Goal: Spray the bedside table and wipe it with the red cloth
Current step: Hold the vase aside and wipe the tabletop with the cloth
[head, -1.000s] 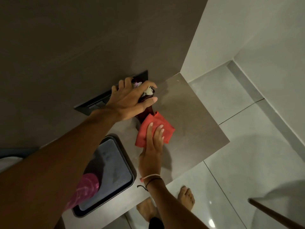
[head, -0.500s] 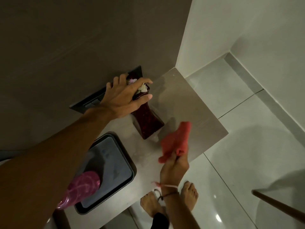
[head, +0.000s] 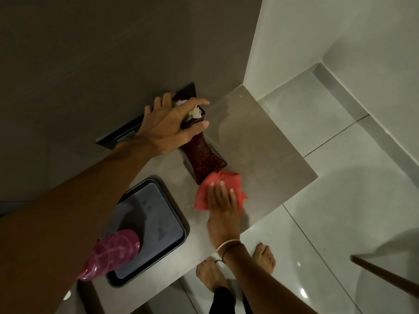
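Wiping underway: right hand [head: 223, 198] lies flat on the red cloth [head: 205, 196] near the desk [head: 267, 152] front; left hand [head: 167, 130] grips the vase [head: 204, 158]; tilt it, sweep beneath.

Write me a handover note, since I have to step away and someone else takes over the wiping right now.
Left hand: grips the top of the dark red vase, tilting it back off the table.
Right hand: presses the red cloth flat on the table just in front of the vase.
Pink bottle: stands on the dark tray, near left.
Done: cannot tell from this view how much is sprayed or wiped.
Left: wipe under the vase, stand it upright, then the rest of the top.
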